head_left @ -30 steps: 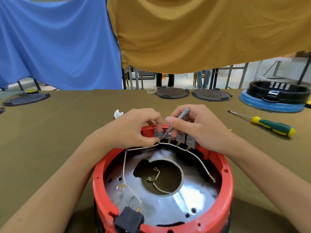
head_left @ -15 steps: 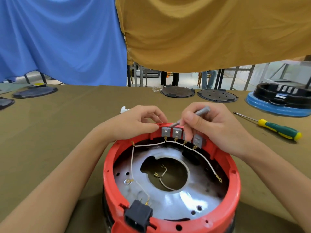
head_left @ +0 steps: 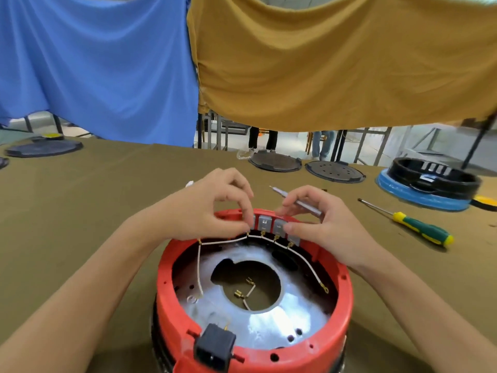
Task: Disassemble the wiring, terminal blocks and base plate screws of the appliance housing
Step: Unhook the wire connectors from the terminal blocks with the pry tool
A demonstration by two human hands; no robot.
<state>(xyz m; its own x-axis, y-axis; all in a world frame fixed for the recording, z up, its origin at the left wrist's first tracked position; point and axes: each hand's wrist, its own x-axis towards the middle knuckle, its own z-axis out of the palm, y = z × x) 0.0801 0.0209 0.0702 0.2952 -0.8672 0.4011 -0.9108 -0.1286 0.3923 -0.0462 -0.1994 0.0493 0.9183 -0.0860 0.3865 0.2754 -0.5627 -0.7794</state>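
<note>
At the red housing [head_left: 252, 354] far rim, the left hand [head_left: 215, 208] pinches the grey terminal blocks [head_left: 271, 226], the right hand [head_left: 320, 219] grips a small grey tool [head_left: 295, 201]; next, pull gently.

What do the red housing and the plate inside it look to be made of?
Red housing: apparently moulded plastic with a smooth, slightly glossy finish, uniform colour and moulded screw holes. Inner plate: looks like bare sheet metal, silvery and reflective, with bright glare and punched holes.

Housing [head_left: 336, 345]: red plastic, smooth, slight sheen. Plate [head_left: 271, 332] inside housing: bare metal, glossy. Socket [head_left: 215, 348] on housing's near rim: black matt plastic. Tabletop [head_left: 94, 211] under housing: olive cloth, matt. Screwdriver [head_left: 419, 230] right of housing: metal shaft, glossy plastic handle.
</note>
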